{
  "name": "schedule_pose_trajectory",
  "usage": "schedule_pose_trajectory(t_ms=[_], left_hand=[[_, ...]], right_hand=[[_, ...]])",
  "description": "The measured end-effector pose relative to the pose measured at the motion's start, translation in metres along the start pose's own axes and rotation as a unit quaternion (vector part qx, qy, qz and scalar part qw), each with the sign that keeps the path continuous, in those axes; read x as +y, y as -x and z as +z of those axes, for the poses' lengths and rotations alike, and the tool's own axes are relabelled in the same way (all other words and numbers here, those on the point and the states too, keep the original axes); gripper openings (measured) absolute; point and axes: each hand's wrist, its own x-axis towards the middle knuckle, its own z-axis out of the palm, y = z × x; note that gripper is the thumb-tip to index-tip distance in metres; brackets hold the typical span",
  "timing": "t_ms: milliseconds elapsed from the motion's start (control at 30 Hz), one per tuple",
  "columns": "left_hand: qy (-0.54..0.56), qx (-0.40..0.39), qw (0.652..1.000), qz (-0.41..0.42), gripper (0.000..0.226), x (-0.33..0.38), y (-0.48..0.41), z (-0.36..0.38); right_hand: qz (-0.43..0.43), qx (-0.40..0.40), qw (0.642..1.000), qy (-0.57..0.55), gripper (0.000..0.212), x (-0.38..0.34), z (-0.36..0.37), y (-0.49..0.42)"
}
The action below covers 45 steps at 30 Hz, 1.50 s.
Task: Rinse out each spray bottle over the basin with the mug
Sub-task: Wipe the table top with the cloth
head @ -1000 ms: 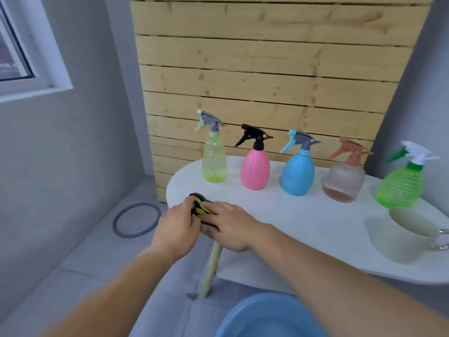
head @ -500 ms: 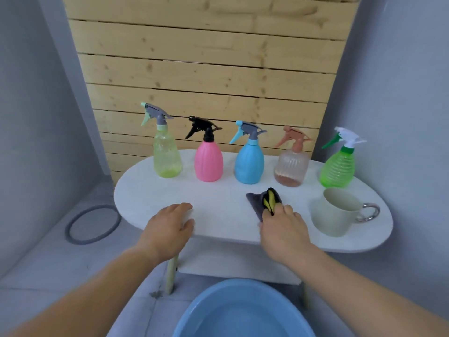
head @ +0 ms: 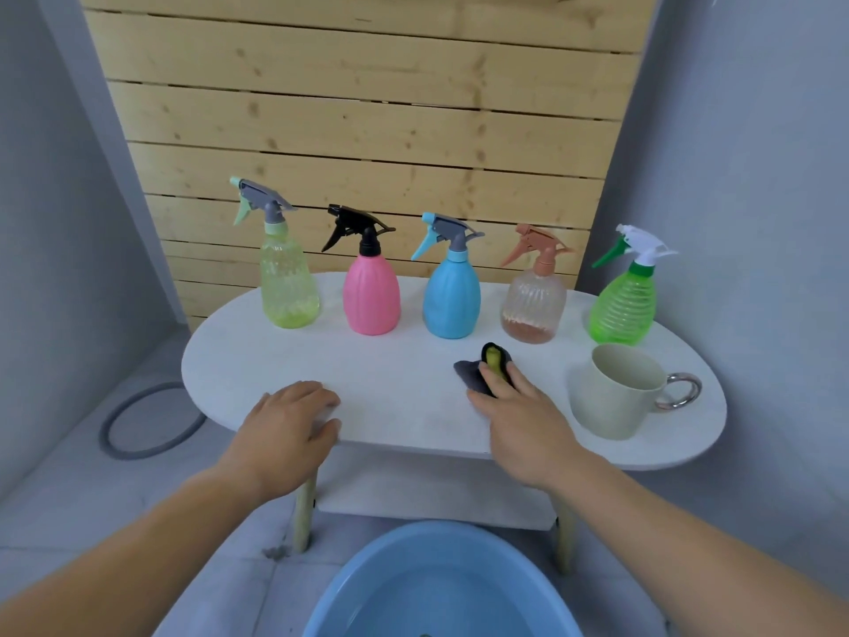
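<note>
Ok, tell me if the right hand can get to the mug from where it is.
Probably yes: the right hand rests on a dark cloth just left of the mug, with bare table between them.

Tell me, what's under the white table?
Under the table sit a lower white shelf, pale wooden legs and part of a blue basin holding water. The tabletop hides the shelf's back.

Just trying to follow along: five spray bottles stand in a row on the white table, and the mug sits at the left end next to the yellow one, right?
Not quite. In the head view the mug sits at the right end of the white table, in front of the green spray bottle, not beside the yellow spray bottle. Five bottles do stand in a row.
</note>
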Motion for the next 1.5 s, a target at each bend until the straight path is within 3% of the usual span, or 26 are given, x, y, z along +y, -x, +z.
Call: schedule_pose_trajectory(t_ms=[100,167,400,533,633,867,1000,1100,1233,1333,1500], left_hand=[[-0.006,0.002,1.0,-0.004,0.037,0.001,-0.003,0.002],[-0.006,0.001,1.0,-0.001,0.041,-0.001,-0.004,0.005],[-0.005,0.002,1.0,0.005,0.038,-0.009,-0.003,0.005],[-0.002,0.025,0.999,-0.022,0.051,-0.025,-0.006,-0.001],[-0.023,0.044,0.996,-0.078,0.046,-0.047,-0.009,-0.008],[0.048,0.061,0.987,-0.14,0.041,-0.076,-0.007,-0.012],[0.109,0.061,0.982,-0.143,0.054,-0.081,-0.002,-0.015],[0.132,0.062,0.978,-0.151,0.062,-0.086,0.001,-0.018],[0.106,0.074,0.98,-0.152,0.058,-0.099,0.006,-0.018],[0.113,0.068,0.98,-0.149,0.055,-0.104,0.008,-0.018],[0.207,0.079,0.961,-0.164,0.052,-0.105,0.007,-0.018]], right_hand=[[0.093,0.028,0.995,0.006,0.07,-0.007,-0.002,0.0],[0.145,0.025,0.989,0.007,0.068,-0.006,-0.003,-0.002],[0.208,0.005,0.978,-0.003,0.062,0.005,-0.003,-0.014],[0.152,0.013,0.988,0.014,0.063,0.014,0.0,-0.024],[0.09,0.04,0.993,-0.064,0.07,-0.001,-0.004,-0.025],[-0.109,0.047,0.987,-0.104,0.074,-0.105,0.002,-0.074],[-0.209,0.023,0.971,-0.11,0.065,-0.176,0.003,-0.095],[-0.259,-0.008,0.962,-0.092,0.069,-0.178,0.005,-0.089],[-0.269,-0.009,0.961,-0.068,0.074,-0.116,0.002,-0.07],[-0.199,0.014,0.978,-0.069,0.071,-0.075,-0.002,-0.062],[-0.141,0.017,0.985,-0.103,0.062,-0.109,-0.004,-0.091]])
